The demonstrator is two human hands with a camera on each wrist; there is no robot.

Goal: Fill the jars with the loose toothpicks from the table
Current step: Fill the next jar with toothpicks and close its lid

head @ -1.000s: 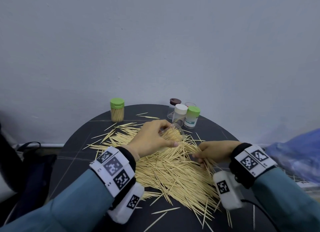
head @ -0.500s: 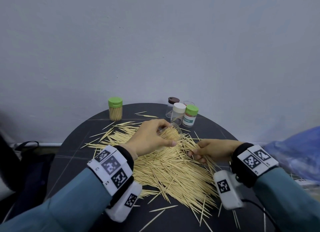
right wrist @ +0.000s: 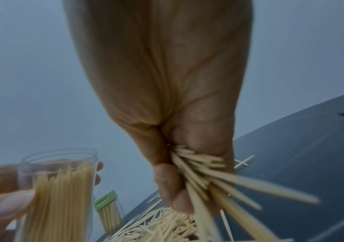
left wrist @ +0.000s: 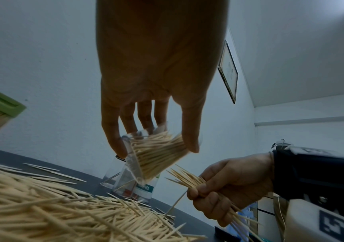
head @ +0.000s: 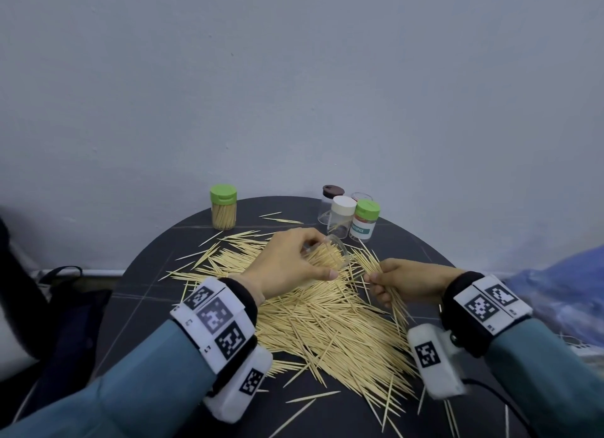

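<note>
Toothpicks (head: 327, 320) still heap mid-table. The right hand (head: 408, 279) has lifted its clenched bundle (left wrist: 187, 178) off the pile toward the jar (left wrist: 146, 155), gripped tilted at eleven o'clock by the left hand (head: 287, 261); insertion seems next.

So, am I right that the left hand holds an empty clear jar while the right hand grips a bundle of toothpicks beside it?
Not quite: the clear jar in the left hand is not empty but already packed with toothpicks, as the left wrist view shows. The right hand does grip a bundle of toothpicks beside it.
</note>
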